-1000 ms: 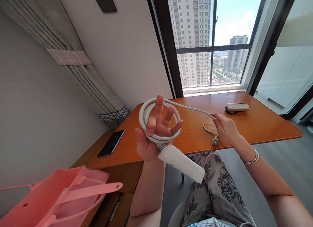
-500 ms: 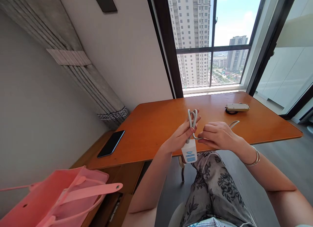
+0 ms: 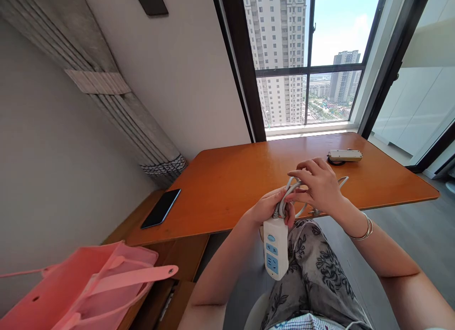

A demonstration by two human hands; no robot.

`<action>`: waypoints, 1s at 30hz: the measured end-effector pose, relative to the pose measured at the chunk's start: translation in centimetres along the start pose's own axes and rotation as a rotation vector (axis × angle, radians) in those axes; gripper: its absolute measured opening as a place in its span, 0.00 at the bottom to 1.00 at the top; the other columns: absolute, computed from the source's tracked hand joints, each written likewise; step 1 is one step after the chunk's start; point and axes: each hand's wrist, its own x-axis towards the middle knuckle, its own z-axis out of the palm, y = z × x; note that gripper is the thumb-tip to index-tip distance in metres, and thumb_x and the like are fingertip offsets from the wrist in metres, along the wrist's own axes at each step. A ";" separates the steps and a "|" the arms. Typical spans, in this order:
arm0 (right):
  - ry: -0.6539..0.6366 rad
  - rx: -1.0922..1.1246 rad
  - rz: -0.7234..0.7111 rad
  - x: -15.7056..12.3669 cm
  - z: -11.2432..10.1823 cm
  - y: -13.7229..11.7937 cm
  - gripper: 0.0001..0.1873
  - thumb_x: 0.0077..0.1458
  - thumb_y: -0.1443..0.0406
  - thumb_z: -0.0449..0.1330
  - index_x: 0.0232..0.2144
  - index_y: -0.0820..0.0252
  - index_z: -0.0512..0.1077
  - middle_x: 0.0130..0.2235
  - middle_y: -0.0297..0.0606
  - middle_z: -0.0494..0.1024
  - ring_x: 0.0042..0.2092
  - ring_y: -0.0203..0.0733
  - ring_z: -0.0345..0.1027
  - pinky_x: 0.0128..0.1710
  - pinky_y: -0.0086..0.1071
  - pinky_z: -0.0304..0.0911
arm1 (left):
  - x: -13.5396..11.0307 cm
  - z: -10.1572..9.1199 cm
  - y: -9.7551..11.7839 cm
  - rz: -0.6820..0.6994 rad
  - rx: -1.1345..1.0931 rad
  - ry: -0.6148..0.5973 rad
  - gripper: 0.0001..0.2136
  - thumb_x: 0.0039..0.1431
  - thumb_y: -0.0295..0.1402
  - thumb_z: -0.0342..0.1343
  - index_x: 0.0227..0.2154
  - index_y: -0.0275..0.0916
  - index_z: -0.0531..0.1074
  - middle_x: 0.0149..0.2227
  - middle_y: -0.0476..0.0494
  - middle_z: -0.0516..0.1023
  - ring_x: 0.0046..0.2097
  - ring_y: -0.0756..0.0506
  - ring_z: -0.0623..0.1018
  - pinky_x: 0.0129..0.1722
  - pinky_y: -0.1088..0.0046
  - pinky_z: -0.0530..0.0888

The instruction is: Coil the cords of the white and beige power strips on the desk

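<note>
A white power strip (image 3: 276,249) with blue socket faces hangs below my left hand (image 3: 272,206), over my lap. That hand is closed around the strip's grey-white cord (image 3: 282,207), just above where the cord enters the strip. My right hand (image 3: 318,185) pinches the looped part of the cord between thumb and fingers, right beside my left hand. A bit of the cord trails out behind my right hand over the table edge, and a metal-pronged plug (image 3: 314,211) shows under that hand.
The orange-brown wooden table (image 3: 227,178) spans the front. A phone (image 3: 161,209) lies at its left end. Another power strip (image 3: 344,155), beige with a black cord, sits at the far right. A pink bag (image 3: 106,282) stands at lower left. A window is behind the table.
The power strip has swung lower and turned its socket face toward me. My right hand has risen and now grips the loops near my left hand, which has lowered slightly.
</note>
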 end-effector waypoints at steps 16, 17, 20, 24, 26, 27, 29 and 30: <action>-0.379 0.544 0.203 0.7 -0.1 0.9 0.22 0.50 0.47 0.68 0.33 0.60 0.75 0.31 0.34 0.71 0.32 0.37 0.64 0.33 0.30 0.58 | -0.9 0.5 0.5 -0.062 0.157 -0.135 0.23 0.59 0.55 0.56 0.38 0.37 0.67 0.23 0.45 0.78 0.21 0.50 0.74 0.22 0.76 0.68; -0.386 0.608 0.217 0.7 0.0 1.3 0.23 0.48 0.47 0.69 0.33 0.60 0.76 0.31 0.34 0.71 0.33 0.37 0.64 0.33 0.30 0.59 | -1.0 0.6 0.4 -0.042 0.116 -0.143 0.22 0.60 0.54 0.56 0.37 0.37 0.66 0.24 0.45 0.78 0.21 0.49 0.74 0.22 0.76 0.68; -0.436 0.861 0.301 0.3 0.5 2.6 0.26 0.47 0.46 0.69 0.36 0.61 0.75 0.33 0.36 0.74 0.33 0.37 0.65 0.34 0.31 0.61 | -1.3 0.5 -0.1 0.041 -0.049 -0.118 0.20 0.59 0.51 0.59 0.34 0.37 0.64 0.28 0.47 0.76 0.19 0.50 0.75 0.18 0.77 0.66; -0.505 1.254 0.431 -0.9 1.7 3.5 0.30 0.51 0.45 0.67 0.44 0.61 0.71 0.36 0.36 0.76 0.37 0.39 0.71 0.40 0.34 0.67 | -1.3 0.4 -0.6 0.164 -0.194 -0.047 0.19 0.60 0.51 0.58 0.31 0.40 0.61 0.17 0.56 0.66 0.14 0.52 0.68 0.16 0.79 0.62; -0.500 1.385 0.483 -1.5 2.2 3.3 0.29 0.53 0.45 0.65 0.45 0.60 0.69 0.33 0.33 0.74 0.37 0.38 0.72 0.39 0.33 0.68 | -1.1 0.3 -0.7 0.185 -0.232 -0.005 0.20 0.59 0.51 0.58 0.30 0.40 0.61 0.12 0.60 0.57 0.12 0.52 0.65 0.15 0.80 0.60; -0.495 1.430 0.514 -1.7 2.5 3.2 0.27 0.54 0.45 0.64 0.45 0.59 0.69 0.30 0.30 0.72 0.35 0.37 0.72 0.38 0.33 0.68 | -0.9 0.3 -0.7 0.180 -0.247 0.018 0.20 0.58 0.52 0.59 0.29 0.40 0.62 0.11 0.61 0.54 0.12 0.51 0.64 0.15 0.80 0.60; -0.463 1.488 0.575 -2.0 2.9 2.9 0.26 0.56 0.46 0.64 0.44 0.59 0.68 0.25 0.25 0.66 0.29 0.35 0.70 0.36 0.34 0.70 | -0.7 0.4 -0.7 0.163 -0.273 0.067 0.21 0.56 0.53 0.61 0.28 0.41 0.62 0.10 0.62 0.51 0.12 0.51 0.63 0.15 0.79 0.58; -0.437 1.501 0.596 -2.0 3.0 2.8 0.25 0.56 0.46 0.63 0.45 0.58 0.68 0.24 0.23 0.63 0.26 0.34 0.68 0.35 0.34 0.71 | -0.6 0.5 -0.6 0.162 -0.290 0.088 0.22 0.55 0.54 0.62 0.28 0.41 0.62 0.10 0.62 0.49 0.12 0.51 0.62 0.15 0.79 0.58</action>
